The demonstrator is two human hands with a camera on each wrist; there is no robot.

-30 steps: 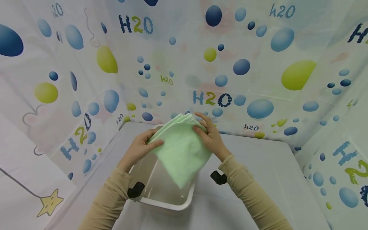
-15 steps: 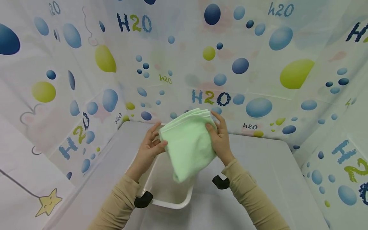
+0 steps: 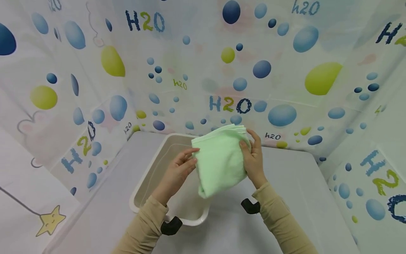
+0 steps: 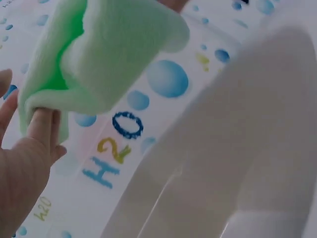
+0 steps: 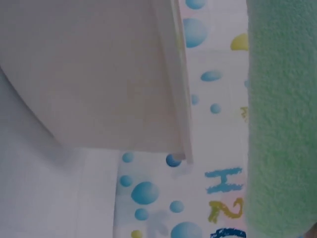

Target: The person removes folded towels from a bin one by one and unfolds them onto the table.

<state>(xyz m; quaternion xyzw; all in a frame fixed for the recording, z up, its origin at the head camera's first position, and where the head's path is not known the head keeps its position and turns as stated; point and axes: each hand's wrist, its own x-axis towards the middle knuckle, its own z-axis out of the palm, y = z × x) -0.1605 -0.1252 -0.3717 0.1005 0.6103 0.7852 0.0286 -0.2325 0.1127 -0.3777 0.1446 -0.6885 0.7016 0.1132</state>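
A folded, light green cloth [image 3: 221, 160] hangs in the air over the right part of the white basin [image 3: 137, 197] in the head view. My right hand [image 3: 254, 160] grips its right edge, thumb on the near face and fingers behind. At the cloth's left edge, my left hand [image 3: 178, 171] touches it with loosely extended fingertips. In the left wrist view, some fingers of the left hand [image 4: 22, 171] reach up under a fold of the cloth [image 4: 124, 49]. The right wrist view shows the cloth's fuzzy surface [image 5: 282, 119], with the right hand mostly out of sight.
The basin stands on a white-covered table [image 3: 285, 197], left of centre. Curtain walls [image 3: 203, 63] printed with bubbles and H2O lettering enclose the back and sides. A black strap piece [image 3: 171, 225] sits at the left wrist, another [image 3: 250, 206] at the right.
Both hands and the cloth have moved to the right. The cloth's hanging lower corner has been gathered up, making it more compact. My left hand has loosened from its earlier hold.
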